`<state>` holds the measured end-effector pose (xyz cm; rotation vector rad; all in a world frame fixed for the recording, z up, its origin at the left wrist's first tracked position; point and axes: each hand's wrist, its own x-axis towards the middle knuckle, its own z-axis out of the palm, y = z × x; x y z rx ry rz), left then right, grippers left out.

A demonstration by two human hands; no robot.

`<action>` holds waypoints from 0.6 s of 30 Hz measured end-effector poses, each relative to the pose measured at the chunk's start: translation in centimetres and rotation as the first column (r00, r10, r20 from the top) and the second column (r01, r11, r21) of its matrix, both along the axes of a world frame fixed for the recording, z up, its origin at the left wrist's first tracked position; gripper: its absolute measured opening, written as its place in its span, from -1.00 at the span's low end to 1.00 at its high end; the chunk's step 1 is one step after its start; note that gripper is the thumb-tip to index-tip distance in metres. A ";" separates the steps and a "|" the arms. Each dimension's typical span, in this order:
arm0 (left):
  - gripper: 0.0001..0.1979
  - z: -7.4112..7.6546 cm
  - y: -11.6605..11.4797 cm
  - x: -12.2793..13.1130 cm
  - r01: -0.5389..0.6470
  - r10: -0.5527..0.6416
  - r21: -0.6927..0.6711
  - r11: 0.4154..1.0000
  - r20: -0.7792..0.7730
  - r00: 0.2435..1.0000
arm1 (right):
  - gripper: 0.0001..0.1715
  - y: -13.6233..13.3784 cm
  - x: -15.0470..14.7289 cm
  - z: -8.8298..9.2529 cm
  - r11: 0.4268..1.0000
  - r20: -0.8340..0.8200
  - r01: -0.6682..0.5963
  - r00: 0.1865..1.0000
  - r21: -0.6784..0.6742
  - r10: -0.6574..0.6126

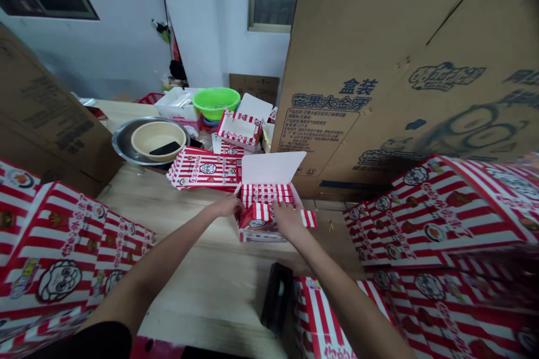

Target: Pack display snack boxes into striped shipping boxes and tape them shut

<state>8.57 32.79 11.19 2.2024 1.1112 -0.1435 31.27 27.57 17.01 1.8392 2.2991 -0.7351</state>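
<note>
An open box with a white raised lid stands on the wooden table, holding several small red-and-white striped packs in a row. My left hand is at the box's left edge, its fingertips partly hidden behind the wall. My right hand rests over the front of the box, fingers on a striped carton that lies tilted inside, with a striped flap sticking out to the right. Whether either hand grips anything is hard to see.
Flat striped sheets lie behind the box. A metal basin and a green bowl stand farther back. A black object sits at the front; striped cartons are stacked right, others left. Large cardboard rises behind.
</note>
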 end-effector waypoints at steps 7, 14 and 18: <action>-0.81 0.3 -1.9 0.8 -0.144 0.145 0.074 0.987 -0.010 0.989 | -0.43 -0.2 -3.4 -3.7 0.997 0.090 0.013 0.996 -0.072 -0.006; -0.54 -1.8 -5.8 2.7 -0.610 0.570 0.076 0.789 0.280 0.772 | -0.18 -3.5 -1.3 -8.0 0.996 -0.086 -0.072 0.994 -0.046 0.068; -0.45 -2.8 -6.8 4.2 -0.706 0.716 -0.178 0.685 0.346 0.607 | -0.35 -5.1 0.4 -8.9 0.999 -0.107 0.006 0.994 0.035 -0.003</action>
